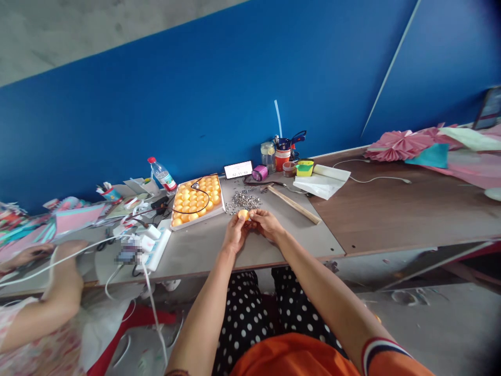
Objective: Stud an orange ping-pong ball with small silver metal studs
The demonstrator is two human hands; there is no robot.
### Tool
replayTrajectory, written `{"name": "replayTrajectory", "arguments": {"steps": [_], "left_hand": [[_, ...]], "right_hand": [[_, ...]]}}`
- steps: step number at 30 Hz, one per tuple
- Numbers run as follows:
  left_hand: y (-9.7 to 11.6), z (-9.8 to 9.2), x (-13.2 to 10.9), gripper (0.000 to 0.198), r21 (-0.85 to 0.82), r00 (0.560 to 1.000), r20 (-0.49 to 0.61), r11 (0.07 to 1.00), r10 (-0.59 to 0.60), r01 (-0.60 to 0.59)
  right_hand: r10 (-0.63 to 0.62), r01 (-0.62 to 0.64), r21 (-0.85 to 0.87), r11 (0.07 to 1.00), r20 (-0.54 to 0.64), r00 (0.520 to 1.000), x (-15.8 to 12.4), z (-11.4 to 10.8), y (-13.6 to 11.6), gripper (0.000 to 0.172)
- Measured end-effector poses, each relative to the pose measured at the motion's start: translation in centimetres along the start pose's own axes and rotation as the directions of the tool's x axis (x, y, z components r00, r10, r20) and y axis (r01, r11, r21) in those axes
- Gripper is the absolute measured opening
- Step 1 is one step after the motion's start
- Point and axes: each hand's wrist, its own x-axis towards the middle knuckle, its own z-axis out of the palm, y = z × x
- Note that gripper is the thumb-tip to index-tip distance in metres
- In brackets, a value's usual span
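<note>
Near the front of the grey desk (pixel 203 245), a small orange ball (pixel 243 214) is held between both hands. My left hand (pixel 236 232) grips it from the left with closed fingers. My right hand (pixel 266 223) pinches at its right side, fingers pressed together; anything small between those fingertips is too tiny to make out. Just beyond the hands lies a loose heap of small shiny metal pieces (pixel 246 200). A white tray (pixel 224 201) filled with similar orange balls stands to the left, a dark cable lying across them.
A wooden stick (pixel 293 204) lies right of the heap. Behind stand a lit clock display (pixel 238 169), a purple object (pixel 260 173), a jar (pixel 268 156) and cups. Left are a bottle (pixel 162 175), a power strip (pixel 157 249) and another person's arm (pixel 64 282).
</note>
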Motion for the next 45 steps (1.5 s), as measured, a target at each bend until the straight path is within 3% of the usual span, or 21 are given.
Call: {"name": "replayTrajectory", "arguments": {"steps": [9, 14, 19, 23, 28, 32, 34, 36, 38, 39, 41, 45], "left_hand": [[-0.8, -0.1, 0.1, 0.035, 0.085, 0.999, -0.011, 0.995, 0.053, -0.052], [-0.8, -0.1, -0.1, 0.033, 0.107, 0.998, -0.057, 0.994, 0.039, -0.033], [-0.9, -0.1, -0.2, 0.032, 0.135, 0.999, -0.013, 0.990, 0.049, -0.047], [-0.6, 0.0, 0.0, 0.029, 0.023, 1.000, 0.001, 1.000, 0.020, -0.020], [0.4, -0.4, 0.1, 0.027, -0.208, 0.983, -0.142, 0.975, -0.115, 0.084], [0.8, -1.1, 0.2, 0.031, -0.302, 0.980, -0.159, 0.951, -0.123, 0.070], [0.7, -1.3, 0.2, 0.029, -0.341, 0.977, -0.169, 0.938, -0.132, 0.068], [0.6, -1.5, 0.3, 0.026, -0.371, 0.972, -0.184, 0.926, -0.145, 0.068], [0.4, -1.5, 0.3, 0.023, -0.394, 0.969, -0.196, 0.917, -0.151, 0.063], [0.4, -1.5, 0.3, 0.021, -0.405, 0.968, -0.200, 0.913, -0.152, 0.060], [0.4, -1.5, 0.2, 0.019, -0.430, 0.967, -0.201, 0.901, -0.156, 0.056], [0.4, -1.6, 0.2, 0.017, -0.481, 0.962, -0.206, 0.874, -0.179, 0.059]], "right_hand": [[-0.009, 0.009, -0.041, 0.999, -0.001, 1.000, 0.2, -0.8, 0.2, 0.031], [-0.038, 0.032, -0.082, 0.996, -0.073, 0.997, 0.2, -0.8, 0.7, 0.028], [-0.120, 0.112, -0.075, 0.991, -0.101, 0.988, -0.1, -0.2, 0.7, 0.032], [-0.088, 0.089, 0.021, 0.996, -0.069, 0.994, -0.4, 0.1, 0.1, 0.038], [-0.091, 0.099, 0.076, 0.992, -0.101, 0.991, -0.8, 0.2, -0.7, 0.031], [-0.116, 0.119, 0.016, 0.993, -0.142, 0.983, -0.7, 0.4, -0.6, 0.030], [-0.215, 0.190, -0.131, 0.973, -0.213, 0.953, -0.7, 0.3, -0.2, 0.025], [-0.430, 0.288, -0.418, 0.862, -0.298, 0.852, -0.6, -0.1, 0.2, 0.018], [-0.666, 0.314, -0.730, 0.607, -0.252, 0.702, -0.4, -0.8, 0.5, 0.012], [-0.726, 0.279, -0.837, 0.470, -0.187, 0.661, -0.2, -1.2, 0.4, 0.012], [-0.746, 0.134, -0.956, 0.260, -0.110, 0.657, 0.2, -1.9, 0.1, 0.019], [-0.704, -0.264, -0.964, 0.014, -0.197, 0.682, 1.2, -3.2, -1.4, 0.032]]}}
